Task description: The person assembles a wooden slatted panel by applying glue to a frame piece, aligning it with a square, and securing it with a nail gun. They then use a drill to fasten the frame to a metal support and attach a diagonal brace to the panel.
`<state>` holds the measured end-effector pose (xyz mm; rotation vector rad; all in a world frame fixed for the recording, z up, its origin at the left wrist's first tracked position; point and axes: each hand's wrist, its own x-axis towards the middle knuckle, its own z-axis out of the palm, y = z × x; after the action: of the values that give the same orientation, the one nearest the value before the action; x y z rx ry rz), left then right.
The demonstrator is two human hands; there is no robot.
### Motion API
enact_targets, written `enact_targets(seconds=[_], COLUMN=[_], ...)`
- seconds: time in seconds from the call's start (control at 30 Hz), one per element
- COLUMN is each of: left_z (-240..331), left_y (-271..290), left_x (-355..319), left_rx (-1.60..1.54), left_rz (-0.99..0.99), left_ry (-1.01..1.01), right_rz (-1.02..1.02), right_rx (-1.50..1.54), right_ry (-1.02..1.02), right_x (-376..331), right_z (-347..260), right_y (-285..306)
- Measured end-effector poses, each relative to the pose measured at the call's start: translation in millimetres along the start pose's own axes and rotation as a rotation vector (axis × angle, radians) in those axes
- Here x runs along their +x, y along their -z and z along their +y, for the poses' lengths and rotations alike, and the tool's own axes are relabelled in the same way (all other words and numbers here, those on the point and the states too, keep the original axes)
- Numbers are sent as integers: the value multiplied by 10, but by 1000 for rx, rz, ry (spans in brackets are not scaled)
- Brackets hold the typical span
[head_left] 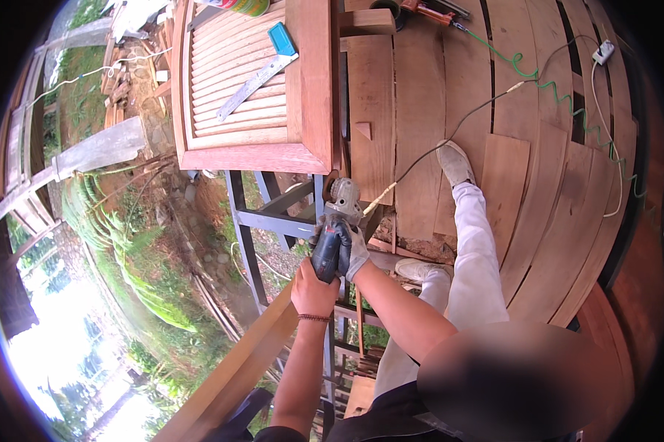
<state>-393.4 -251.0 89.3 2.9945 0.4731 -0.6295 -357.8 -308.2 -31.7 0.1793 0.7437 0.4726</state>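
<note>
Both hands clamp the grinder [334,234] at centre: the left hand [313,286] grips its rear body, and the gloved right hand [354,250] wraps it just behind the head. The grinder sits beside the near edge of the shutter [251,88], over a metal frame [273,214]. Open drop lies left; the plank deck [553,206] spreads right, with its cord [450,136] trailing far.

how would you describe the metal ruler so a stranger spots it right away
Start at the reddish wooden louvred panel at the top. The metal ruler lies diagonally across its slats. It is the only long, flat silver strip there, its upper end beside a small teal block.
</note>
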Motion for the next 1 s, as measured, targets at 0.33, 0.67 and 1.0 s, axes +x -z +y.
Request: enact_targets(seconds=[0.33,0.67,1.0], left_z=[29,81,52], left_y=[40,101,87], left_x=[-106,-26,-18], left_rx=[52,133,86], left_rz=[-1,-3,12], left_ry=[-14,-3,9], right_rz=[30,-117,-54], right_rx=[86,100,93], right_ry=[-56,-45,-68], right_x=[-61,62,45], right_z=[15,24,21], right_y=[33,67,56])
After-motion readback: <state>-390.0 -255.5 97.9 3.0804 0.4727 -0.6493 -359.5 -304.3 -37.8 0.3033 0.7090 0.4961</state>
